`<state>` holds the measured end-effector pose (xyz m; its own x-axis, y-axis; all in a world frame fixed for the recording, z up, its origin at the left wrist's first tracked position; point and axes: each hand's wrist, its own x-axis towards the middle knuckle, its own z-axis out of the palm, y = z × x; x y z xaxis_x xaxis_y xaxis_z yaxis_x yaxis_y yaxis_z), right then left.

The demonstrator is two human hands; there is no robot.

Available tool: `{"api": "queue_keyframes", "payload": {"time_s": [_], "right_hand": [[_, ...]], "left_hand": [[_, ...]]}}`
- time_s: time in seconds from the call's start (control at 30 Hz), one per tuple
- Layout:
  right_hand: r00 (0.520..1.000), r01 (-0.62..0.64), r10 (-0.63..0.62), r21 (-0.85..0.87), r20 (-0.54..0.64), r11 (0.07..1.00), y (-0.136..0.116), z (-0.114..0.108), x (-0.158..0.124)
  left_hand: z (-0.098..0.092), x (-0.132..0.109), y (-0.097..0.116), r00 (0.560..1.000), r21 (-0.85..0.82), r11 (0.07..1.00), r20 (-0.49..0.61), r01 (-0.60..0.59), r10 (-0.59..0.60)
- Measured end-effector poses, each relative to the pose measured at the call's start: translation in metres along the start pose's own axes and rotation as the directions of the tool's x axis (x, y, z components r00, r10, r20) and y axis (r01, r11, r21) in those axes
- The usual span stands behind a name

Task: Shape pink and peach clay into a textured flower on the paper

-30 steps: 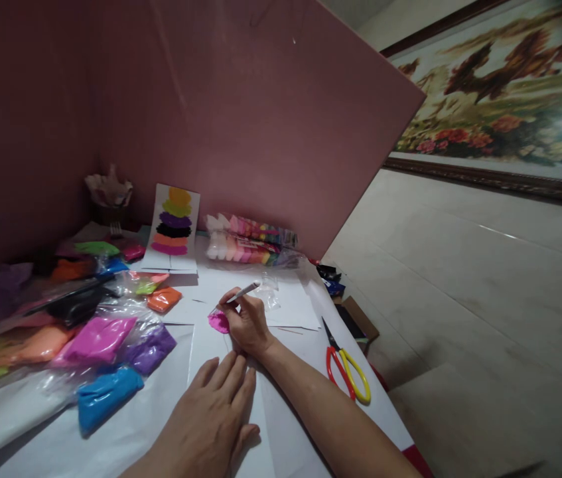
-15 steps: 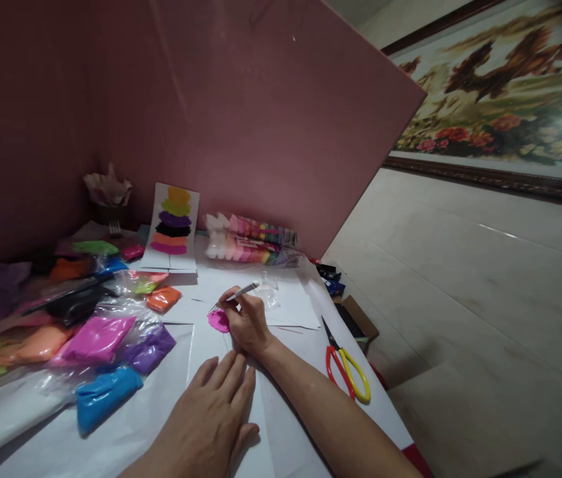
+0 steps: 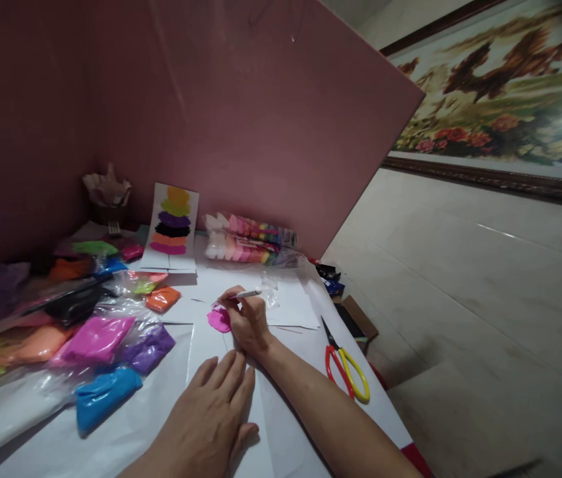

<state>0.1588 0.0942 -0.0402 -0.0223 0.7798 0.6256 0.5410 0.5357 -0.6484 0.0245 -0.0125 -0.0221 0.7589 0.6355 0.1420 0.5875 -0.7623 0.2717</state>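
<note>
Right hand [image 3: 251, 326] pinches a slim tool [image 3: 249, 293], now tilted flatter — left hand [image 3: 213, 401] spread, unclenched.

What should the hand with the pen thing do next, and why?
Perhaps one gentle dab with the pen-like tool on the upper edge of the pink patch. The right hand holds the tool with its tip near that edge, the left hand lies flat on the paper, and the colours on the card have ragged edges.
</note>
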Motion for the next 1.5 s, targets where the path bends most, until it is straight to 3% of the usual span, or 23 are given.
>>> {"api": "queue_keyframes", "payload": {"time_s": [0.27, 0.5, 0.73, 1.0, 1.23, 1.5], "right_hand": [[1.0, -0.003, 0.004, 0.013, -0.024, 1.0, 0.0, 0.0, -0.001], [0.998, 0.032, -0.028, 0.054, -0.063, 0.998, -0.002, 0.001, 0.0], [0.995, 0.02, -0.009, 0.111, -0.098, 0.994, -0.006, -0.002, 0.0], [0.99, 0.017, 0.001, 0.127, -0.144, 0.992, -0.006, -0.002, 0.0], [0.99, -0.009, 0.027, 0.129, -0.137, 0.992, -0.008, -0.002, -0.001], [0.982, -0.118, 0.145, 0.21, -0.12, 0.971, -0.015, -0.008, 0.001]], "left_hand": [[-0.001, 0.0, 0.001, 1.0, -0.013, 1.0, 0.018, 0.003, -0.003], [0.008, -0.001, -0.002, 0.999, 0.014, 1.0, -0.029, -0.011, 0.012], [-0.006, 0.002, 0.002, 0.997, 0.016, 1.0, 0.072, 0.013, -0.014], [0.004, 0.0, -0.001, 1.0, 0.042, 0.999, 0.019, -0.011, 0.011], [0.012, -0.001, -0.003, 0.999, 0.037, 0.999, -0.047, -0.015, 0.017], [0.008, 0.0, -0.002, 1.0, 0.013, 1.0, 0.002, 0.001, -0.001]]}}
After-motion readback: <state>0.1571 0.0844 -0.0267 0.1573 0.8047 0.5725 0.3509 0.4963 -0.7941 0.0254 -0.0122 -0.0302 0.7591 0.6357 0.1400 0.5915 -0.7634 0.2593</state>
